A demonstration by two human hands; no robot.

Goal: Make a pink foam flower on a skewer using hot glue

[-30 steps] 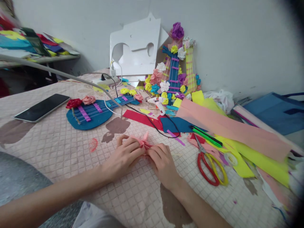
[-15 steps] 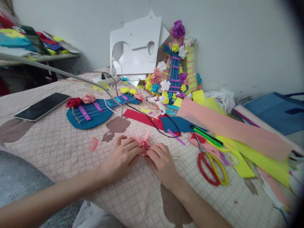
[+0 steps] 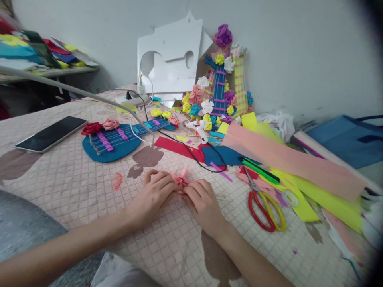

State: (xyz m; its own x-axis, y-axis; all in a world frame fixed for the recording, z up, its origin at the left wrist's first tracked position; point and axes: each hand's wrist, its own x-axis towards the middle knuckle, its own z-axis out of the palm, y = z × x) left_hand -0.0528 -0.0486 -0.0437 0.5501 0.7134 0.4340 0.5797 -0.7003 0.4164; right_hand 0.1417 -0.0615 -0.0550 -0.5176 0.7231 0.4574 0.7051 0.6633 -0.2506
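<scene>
- Keeping to one spot over the table (image 3: 173,247), we have hardly moved in the last second.
- Our left hand (image 3: 154,195) and right hand (image 3: 205,203) stay close together, fingers (image 3: 166,183) curled nearly closed, both pinching the pink paper (image 3: 181,181).
- That folded pink paper stays between our fingers, so its shaping seems under way, not finished.

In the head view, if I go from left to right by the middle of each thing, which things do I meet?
Flat black-screened phone, blue guitar-shaped craft with purple strips, left hand, pink folded paper piece, right hand, metal scissors with red and yellow handles, blue bag-like item.
</scene>
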